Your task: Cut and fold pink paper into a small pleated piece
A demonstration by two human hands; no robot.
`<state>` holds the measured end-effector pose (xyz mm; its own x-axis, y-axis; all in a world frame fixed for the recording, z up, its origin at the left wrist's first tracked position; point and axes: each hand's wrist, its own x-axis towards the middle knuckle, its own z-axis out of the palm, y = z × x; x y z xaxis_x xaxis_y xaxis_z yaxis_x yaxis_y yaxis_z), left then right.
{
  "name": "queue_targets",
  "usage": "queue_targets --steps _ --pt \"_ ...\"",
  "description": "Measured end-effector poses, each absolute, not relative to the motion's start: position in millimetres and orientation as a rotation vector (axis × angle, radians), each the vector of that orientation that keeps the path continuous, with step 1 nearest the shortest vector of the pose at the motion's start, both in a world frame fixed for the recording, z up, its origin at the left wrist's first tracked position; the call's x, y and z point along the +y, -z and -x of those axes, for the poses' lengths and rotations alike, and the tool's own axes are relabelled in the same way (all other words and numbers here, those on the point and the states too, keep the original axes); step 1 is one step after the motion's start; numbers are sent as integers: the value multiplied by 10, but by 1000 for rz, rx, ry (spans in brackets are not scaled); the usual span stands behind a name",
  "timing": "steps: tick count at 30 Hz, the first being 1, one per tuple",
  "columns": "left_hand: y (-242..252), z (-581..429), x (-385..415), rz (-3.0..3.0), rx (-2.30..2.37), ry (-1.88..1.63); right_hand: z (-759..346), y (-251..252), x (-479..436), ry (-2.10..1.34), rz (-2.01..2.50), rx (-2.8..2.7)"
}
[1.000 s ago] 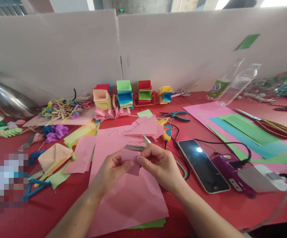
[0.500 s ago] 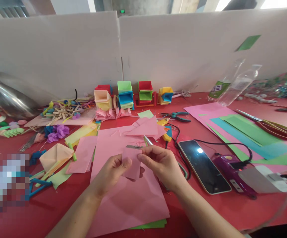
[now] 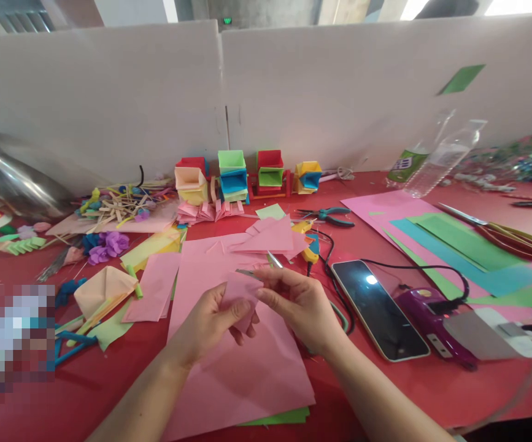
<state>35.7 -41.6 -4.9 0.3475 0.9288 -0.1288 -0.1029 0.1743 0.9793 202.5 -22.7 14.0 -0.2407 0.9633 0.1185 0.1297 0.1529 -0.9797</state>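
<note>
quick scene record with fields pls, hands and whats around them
surface: red table, strewn with coloured paper
left hand: pinches small pink paper piece
right hand: pinches the same piece's upper edge
beneath: large pink sheet
right of hands: phone, screen dark
back: row of folded paper boxes
tools: pliers, scissors

We see a phone (image 3: pixel 378 307) right of the paper sheet (image 3: pixel 242 374), folded boxes (image 3: pixel 246 175) far behind it, scissors (image 3: pixel 500 230) far right.
</note>
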Motion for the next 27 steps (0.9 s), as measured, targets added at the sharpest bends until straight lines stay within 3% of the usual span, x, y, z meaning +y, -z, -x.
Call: queue_targets --steps 27 --pt "31 -352 -378 -1330 1186 -987 -2058 -116 -159 -1463 1080 -1387"
